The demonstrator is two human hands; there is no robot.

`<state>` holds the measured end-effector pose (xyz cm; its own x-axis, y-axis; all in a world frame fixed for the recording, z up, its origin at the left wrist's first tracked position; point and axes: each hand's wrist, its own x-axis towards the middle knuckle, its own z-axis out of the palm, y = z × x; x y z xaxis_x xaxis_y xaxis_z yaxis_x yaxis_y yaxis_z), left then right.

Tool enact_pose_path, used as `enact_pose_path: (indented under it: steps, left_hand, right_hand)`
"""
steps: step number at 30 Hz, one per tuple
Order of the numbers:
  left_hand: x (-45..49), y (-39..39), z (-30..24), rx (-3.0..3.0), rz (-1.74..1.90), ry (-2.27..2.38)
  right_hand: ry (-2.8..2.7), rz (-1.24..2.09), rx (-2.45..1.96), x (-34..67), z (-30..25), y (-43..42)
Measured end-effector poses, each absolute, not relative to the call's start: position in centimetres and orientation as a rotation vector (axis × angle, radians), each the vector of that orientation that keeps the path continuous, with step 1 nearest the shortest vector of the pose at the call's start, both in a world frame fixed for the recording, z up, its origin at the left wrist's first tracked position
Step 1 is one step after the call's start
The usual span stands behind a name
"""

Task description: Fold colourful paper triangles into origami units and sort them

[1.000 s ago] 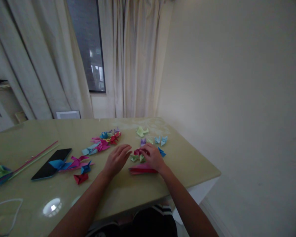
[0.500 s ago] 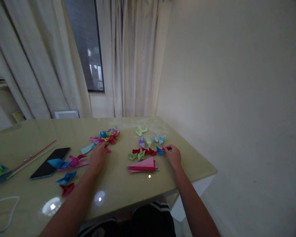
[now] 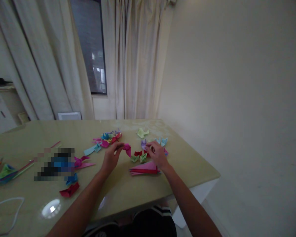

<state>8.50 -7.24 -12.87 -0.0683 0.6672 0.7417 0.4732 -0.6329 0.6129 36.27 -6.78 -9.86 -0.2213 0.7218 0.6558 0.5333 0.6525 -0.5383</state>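
Note:
Between the fingertips of my left hand (image 3: pixel 112 156) is a magenta folded paper piece (image 3: pixel 127 150), raised above the table. My right hand (image 3: pixel 158 154) reaches in from the right with its fingers drawn together, beside a purple folded paper piece (image 3: pixel 143 144); whether anything is in them I cannot make out. Under and around it lie green folded paper pieces (image 3: pixel 143 157) and red folded paper pieces (image 3: pixel 138 153), partly covered by the hand. Light blue folded pieces (image 3: pixel 163 142) sit just behind. Nearer me is a stack of pink and red folded paper (image 3: pixel 144 169).
A heap of mixed folded paper pieces (image 3: pixel 111 137) lies at the table's back, a pale green one (image 3: pixel 142 133) to its right. On the left are blue and red pieces (image 3: pixel 69 190), a blurred-out patch (image 3: pixel 45 172), thin strips and a white cable (image 3: pixel 21 200). A wall stands right.
My left hand has left the heap and moved right, lifting the magenta paper piece. My right hand has moved left from the blue and pink pieces at the row's right end.

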Motion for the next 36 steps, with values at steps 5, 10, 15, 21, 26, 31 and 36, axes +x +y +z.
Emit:
enact_pose_path:
  steps: [5, 10, 15, 21, 26, 31, 36]
  left_hand:
    - [9.9, -8.1, -12.9, 2.155, 1.786, 1.197]
    - [8.1, -7.4, -12.9, 2.209, 1.699, 1.49]
    - [3.6, -6.5, -14.2, 2.089, 1.081, 2.413]
    - [1.3, -5.5, -15.2, 2.034, 0.915, 2.364]
    - [1.4, -5.5, -14.5, 2.101, 1.098, 2.194]
    - [2.9, -5.9, -13.8, 2.167, 1.364, 1.98]
    - [6.3, -6.6, -13.6, 2.292, 1.744, 1.467]
  right_hand:
    - [-2.201, 0.426, -0.891, 29.7, -8.6, -5.4]
    - [-2.05, 0.377, -0.927, 31.1, -9.7, -4.2]
    - [-1.55, 0.213, -1.156, 39.8, -10.1, -2.6]
    - [-1.22, 0.035, -1.455, 47.4, -12.2, -1.0]
    - [-1.258, 0.085, -1.553, 47.7, -14.6, -0.9]
    - [-1.235, 0.026, -1.573, 47.3, -14.0, -1.5]
    - [-1.439, -0.079, -1.275, 43.1, -11.6, -3.6]
